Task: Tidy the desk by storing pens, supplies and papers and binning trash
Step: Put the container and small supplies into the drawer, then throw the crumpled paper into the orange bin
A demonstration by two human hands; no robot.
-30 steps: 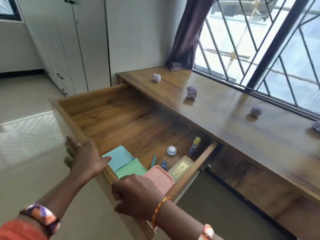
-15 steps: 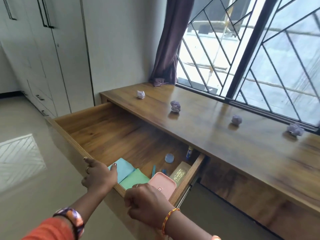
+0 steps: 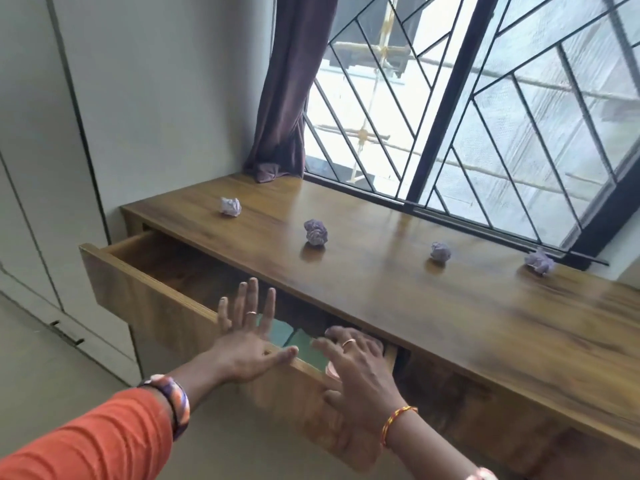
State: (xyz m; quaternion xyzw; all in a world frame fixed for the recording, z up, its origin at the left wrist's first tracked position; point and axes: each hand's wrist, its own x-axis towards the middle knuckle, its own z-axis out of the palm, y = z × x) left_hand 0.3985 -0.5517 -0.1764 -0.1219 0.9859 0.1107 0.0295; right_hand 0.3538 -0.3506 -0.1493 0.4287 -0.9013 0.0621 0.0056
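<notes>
While both hands press flat against its wooden front panel, the drawer (image 3: 145, 292) stands partly out from under the worktop's front edge, toward the left end. The left hand (image 3: 247, 341) has its fingers straight and spread wide, palm on the upper edge of the panel, fingertips reaching over the opening; a ring shows on one finger. The right hand (image 3: 356, 372) lies just beside it to the right, fingers also spread and laid over the panel's upper edge near the drawer's right corner, holding nothing. Between the two hands, inside the drawer, a teal paper pad (image 3: 277, 332) and a green one (image 3: 306, 348) lie side by side, and a bit of a pink case (image 3: 331, 369) peeks out under the right hand. The rest of the drawer's contents are hidden in shadow under the worktop (image 3: 433, 306).

On the worktop lie four crumpled paper balls, well apart from one another in a loose row: a pale one (image 3: 230, 206) near the left end, a purple one (image 3: 315, 232) toward the middle, another purple one (image 3: 440, 252) further right, and a fourth (image 3: 539, 261) close to the back edge by the window frame. A dark curtain (image 3: 287, 98) hangs to the back left corner, its hem resting on the worktop, beside a barred window (image 3: 502, 109). White cupboard doors (image 3: 41, 202) stand to the left of the worktop.
</notes>
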